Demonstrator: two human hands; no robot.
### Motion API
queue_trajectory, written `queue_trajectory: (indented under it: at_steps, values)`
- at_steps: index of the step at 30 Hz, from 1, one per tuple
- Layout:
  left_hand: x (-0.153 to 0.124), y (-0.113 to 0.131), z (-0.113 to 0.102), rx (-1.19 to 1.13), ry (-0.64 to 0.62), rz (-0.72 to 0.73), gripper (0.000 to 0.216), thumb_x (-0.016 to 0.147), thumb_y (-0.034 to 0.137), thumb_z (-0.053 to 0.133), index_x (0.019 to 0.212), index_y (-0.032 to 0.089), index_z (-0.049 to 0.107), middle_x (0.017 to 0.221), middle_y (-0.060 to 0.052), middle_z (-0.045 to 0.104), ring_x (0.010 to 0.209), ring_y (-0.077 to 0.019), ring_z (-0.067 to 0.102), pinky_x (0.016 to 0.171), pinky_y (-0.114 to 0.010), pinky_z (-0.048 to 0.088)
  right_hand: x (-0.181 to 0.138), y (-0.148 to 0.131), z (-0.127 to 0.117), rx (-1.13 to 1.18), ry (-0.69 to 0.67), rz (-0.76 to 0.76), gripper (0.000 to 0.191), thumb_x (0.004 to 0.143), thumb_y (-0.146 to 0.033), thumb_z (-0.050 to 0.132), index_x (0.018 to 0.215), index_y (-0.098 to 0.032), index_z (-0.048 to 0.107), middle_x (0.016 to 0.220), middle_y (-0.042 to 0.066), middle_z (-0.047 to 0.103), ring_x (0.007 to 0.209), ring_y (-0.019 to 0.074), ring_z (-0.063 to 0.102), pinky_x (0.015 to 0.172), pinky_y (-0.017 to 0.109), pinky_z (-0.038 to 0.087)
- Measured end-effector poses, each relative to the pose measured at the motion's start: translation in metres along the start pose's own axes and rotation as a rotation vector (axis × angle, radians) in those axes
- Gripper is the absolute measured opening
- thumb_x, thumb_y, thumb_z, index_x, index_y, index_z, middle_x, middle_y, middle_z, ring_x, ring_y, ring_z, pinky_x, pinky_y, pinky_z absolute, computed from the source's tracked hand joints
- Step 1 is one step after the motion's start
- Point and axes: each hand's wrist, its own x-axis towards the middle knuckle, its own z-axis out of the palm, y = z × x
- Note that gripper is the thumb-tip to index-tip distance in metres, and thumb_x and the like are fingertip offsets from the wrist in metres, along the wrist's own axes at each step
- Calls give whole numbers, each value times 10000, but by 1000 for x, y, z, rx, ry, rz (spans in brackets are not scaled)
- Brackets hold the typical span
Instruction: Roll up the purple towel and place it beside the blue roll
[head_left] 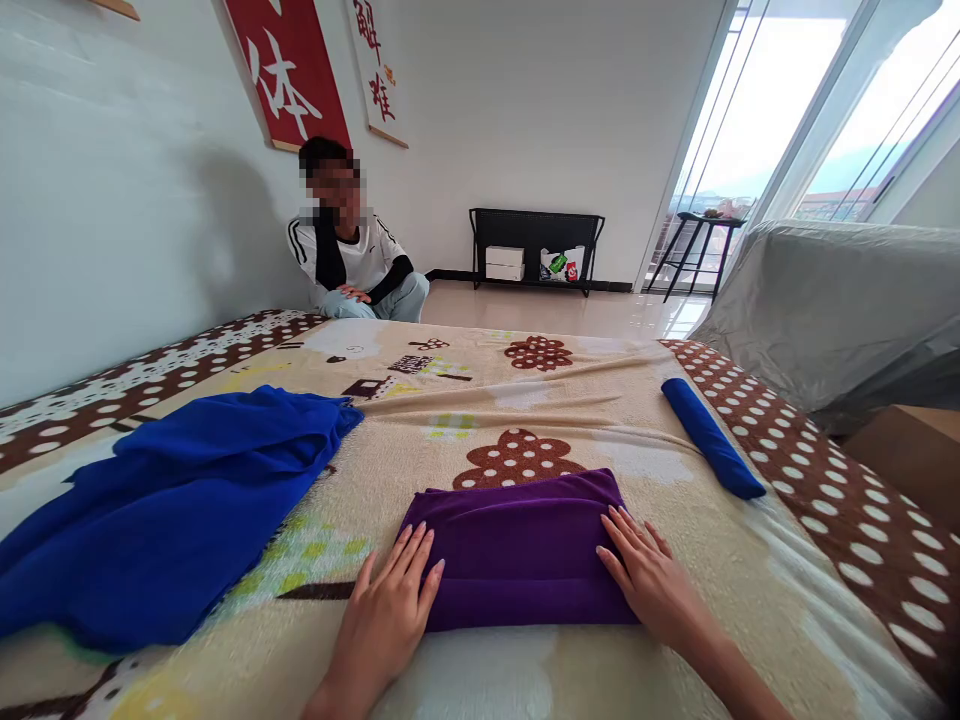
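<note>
Purple folded towel [517, 545] is lying flat on a patterned blanket [420, 420] covering a bed. Both hands are pressing on it, fingers spread and flat, gripping nothing: the left hand [390, 610] is resting on its near left corner, the right hand [649, 575] on its right edge. A loose blue cloth [172, 500] is lying to the left, and a rolled blue towel [709, 435] is sitting well apart on the right. Beyond the bed, a person [352, 265] is sitting by the wall.
</note>
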Motion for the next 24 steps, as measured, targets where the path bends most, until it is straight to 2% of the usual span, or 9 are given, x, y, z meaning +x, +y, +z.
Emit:
queue_trajectory:
  at_steps: [2,5,7,9,12,15,17,20,24]
  values:
    - [5,17,2,-23,-27,67,524,1002,370,306,1461,171,461,1512,-131,446,1420,-318,410,1155,-615,305,2,-18,2,14,-12,-80,578,1022,-524,281,1488,-214,422,1570,88,314,1486,264,246,1218,566,179]
    - [29,56,9,-99,-109,268,537,994,379,345,1510,233,379,1561,-35,380,1444,-216,380,1188,-430,343,19,-54,7,62,-96,-280,538,1008,-564,326,1493,-341,393,1567,-37,340,1468,152,293,1223,369,244]
    - [47,65,14,-123,-140,333,546,983,439,392,1508,291,373,1561,21,383,1435,-167,391,1170,-332,371,33,-60,10,80,-132,-333,531,998,-596,328,1484,-391,386,1548,-77,374,1448,112,326,1199,310,281]
    - [60,53,17,-128,-147,317,549,988,475,381,1503,287,382,1563,5,384,1438,-181,388,1173,-351,365,46,-45,10,74,-114,-270,546,1004,-599,289,1492,-371,379,1564,-48,352,1460,135,310,1205,367,271]
    - [67,14,18,-113,-123,204,542,1007,445,339,1511,247,366,1570,-66,370,1456,-238,359,1178,-468,331,54,-1,10,41,-50,-102,590,1006,-598,258,1525,-324,321,1602,14,270,1491,199,241,1214,495,213]
    - [67,-17,20,-102,-100,120,521,1010,422,353,1512,282,353,1568,-76,379,1457,-247,356,1183,-522,285,55,29,13,13,-14,-19,603,992,-620,290,1531,-351,296,1606,-3,263,1497,199,222,1224,509,167]
    - [67,-25,22,-100,-92,96,518,1006,440,377,1508,317,353,1565,-57,390,1452,-236,368,1189,-515,271,55,37,16,-1,8,1,605,987,-622,308,1527,-350,307,1600,-9,283,1492,187,241,1230,492,156]
    - [66,-29,18,-95,-74,72,510,993,468,407,1480,317,408,1537,-48,442,1423,-240,416,1165,-503,322,51,43,17,-21,55,37,603,994,-596,311,1516,-296,352,1579,25,338,1480,194,276,1224,488,179]
    - [37,-32,-5,-73,54,20,487,1017,396,350,1475,248,424,1544,-89,436,1432,-257,400,1155,-524,323,17,51,6,-41,121,99,560,1010,-543,299,1479,-262,419,1546,70,401,1458,234,330,1179,519,260]
